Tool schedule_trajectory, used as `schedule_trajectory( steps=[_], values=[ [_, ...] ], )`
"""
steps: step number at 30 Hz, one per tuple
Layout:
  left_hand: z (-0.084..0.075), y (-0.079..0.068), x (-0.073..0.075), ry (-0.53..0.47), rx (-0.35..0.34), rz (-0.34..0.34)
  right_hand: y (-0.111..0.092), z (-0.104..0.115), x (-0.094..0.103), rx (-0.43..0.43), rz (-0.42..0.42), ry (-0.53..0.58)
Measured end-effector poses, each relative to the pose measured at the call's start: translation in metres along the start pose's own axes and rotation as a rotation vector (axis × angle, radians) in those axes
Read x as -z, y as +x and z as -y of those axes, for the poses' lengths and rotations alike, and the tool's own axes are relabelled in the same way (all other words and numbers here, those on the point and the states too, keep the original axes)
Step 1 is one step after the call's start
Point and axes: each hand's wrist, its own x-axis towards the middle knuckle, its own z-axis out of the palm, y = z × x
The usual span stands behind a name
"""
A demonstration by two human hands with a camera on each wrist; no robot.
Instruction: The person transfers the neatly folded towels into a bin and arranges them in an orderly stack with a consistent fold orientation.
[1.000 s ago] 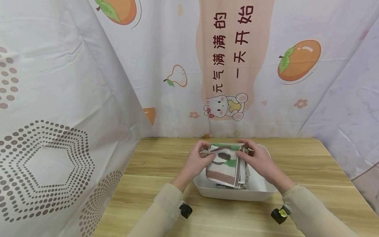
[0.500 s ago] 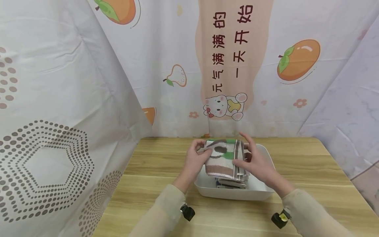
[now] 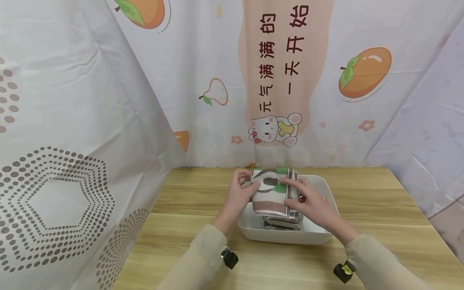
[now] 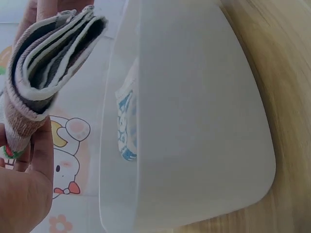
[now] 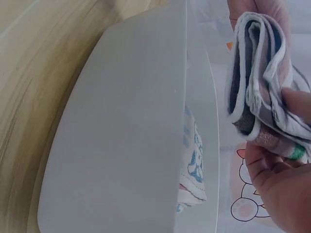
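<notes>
A folded towel [image 3: 270,197] with white, brown and green patches is held up above a white plastic bin [image 3: 286,237]. My left hand [image 3: 240,195] grips its left side, thumb on the front and fingers behind. At the right side, my right hand [image 3: 313,204] holds the folded edges, with index finger and thumb on the front face. Several layers of the towel [image 5: 257,73] show edge-on in the right wrist view. Below it, more folded cloths [image 3: 282,223] lie stacked in the bin. One cloth [image 4: 127,124] with a blue pattern shows past the rim in the left wrist view.
The bin stands on a wooden table [image 3: 377,217], near its back edge. Behind the table hangs a printed curtain [image 3: 217,133] with fruit pictures and lettering. Another curtain [image 3: 87,100] hangs on the left side.
Both hands have raised the folded towel slightly off the stack, uncovering more of the cloths below. My right hand's fingers opened away from the edge, then came back onto the towel's front.
</notes>
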Motion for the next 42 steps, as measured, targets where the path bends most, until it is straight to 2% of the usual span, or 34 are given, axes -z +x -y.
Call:
schedule_trajectory(
  steps=[5, 10, 16, 28, 35, 42],
  values=[
    [-0.001, 0.001, 0.002, 0.067, -0.001, 0.065, 0.000, -0.001, 0.002, -0.079, 0.001, 0.029],
    [-0.004, 0.003, 0.007, 0.150, 0.037, 0.174, 0.003, -0.005, 0.005, -0.126, 0.008, 0.074],
    [-0.001, 0.010, 0.009, 0.282, 0.063, 0.280, 0.009, -0.011, 0.010, -0.160, 0.020, 0.044],
    [0.010, 0.030, -0.007, 0.464, 0.148, 0.303, 0.016, -0.025, 0.012, -0.251, 0.050, -0.062],
    [0.022, 0.035, -0.014, 0.643, 0.123, 0.285, 0.019, -0.035, 0.009, -0.315, 0.099, -0.088],
    [0.034, 0.036, -0.018, 0.745, 0.124, 0.306, 0.019, -0.042, 0.002, -0.319, 0.134, -0.154]
  ],
)
